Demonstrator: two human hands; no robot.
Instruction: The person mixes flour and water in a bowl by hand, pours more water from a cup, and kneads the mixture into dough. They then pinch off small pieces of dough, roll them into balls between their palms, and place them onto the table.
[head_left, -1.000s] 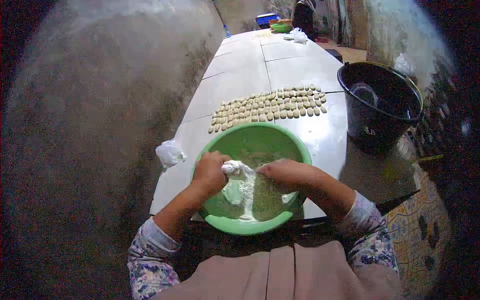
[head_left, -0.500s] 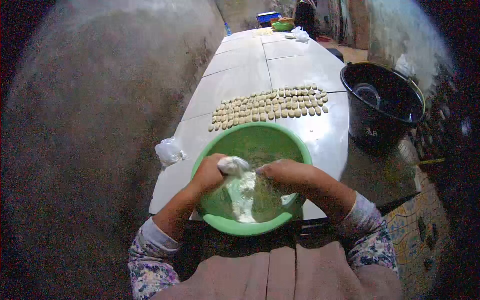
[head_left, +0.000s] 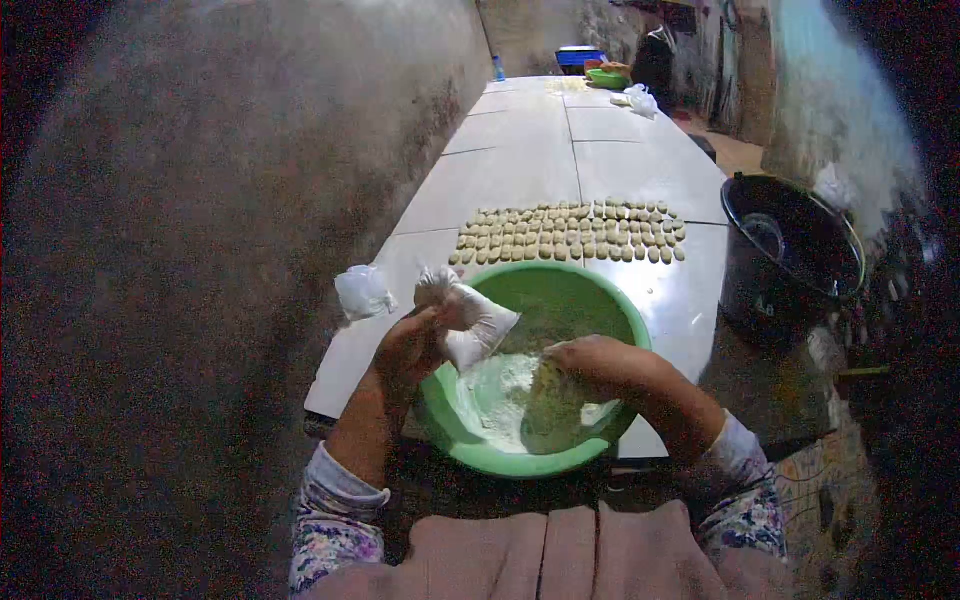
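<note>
One long white desk (head_left: 520,170) is running away from the person beside a dark wall (head_left: 200,200), and a black bucket (head_left: 790,250) is standing off its right edge. Sitting at the near end, a green bowl (head_left: 600,290) is holding white flour (head_left: 500,395) and a lump of yellowish dough (head_left: 550,405). Rows of small dough pieces (head_left: 570,233) are lying just beyond the bowl. The left hand (head_left: 410,345) is gripping a white plastic bag (head_left: 465,315) over the bowl's left rim, fingers closed around it. The right hand (head_left: 595,360) is resting on the dough, fingers curled down against it. Another crumpled bag (head_left: 362,293) is lying near the desk's left edge. Far off, a second green bowl (head_left: 608,77) is sitting.
</note>
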